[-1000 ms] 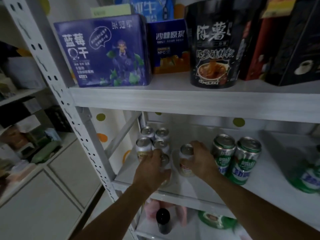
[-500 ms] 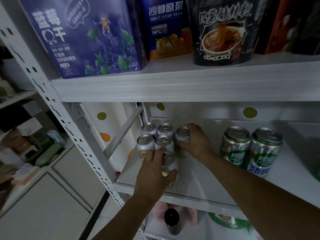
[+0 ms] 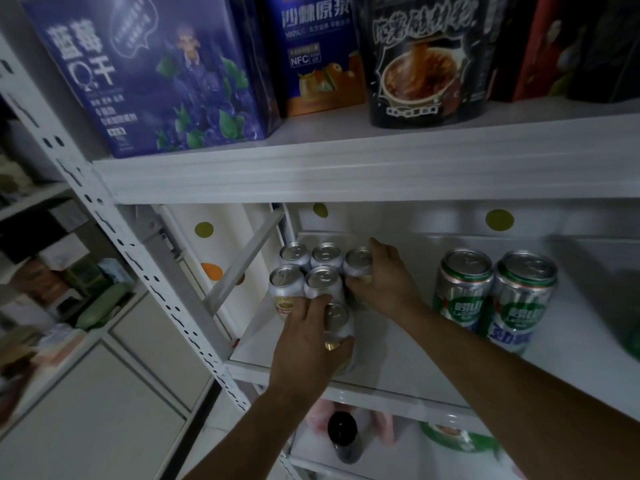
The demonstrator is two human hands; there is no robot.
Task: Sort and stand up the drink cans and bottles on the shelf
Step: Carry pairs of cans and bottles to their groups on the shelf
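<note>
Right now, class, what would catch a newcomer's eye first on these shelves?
Two hands reach into the middle shelf: the left hand grips a small silver can at the front, and the right hand holds another beside the cluster of small silver cans. To the right stand two tall green-and-silver cans.

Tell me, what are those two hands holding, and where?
Each holds a small white can by its side: the left hand the front can, the right hand the back-row can.
</note>
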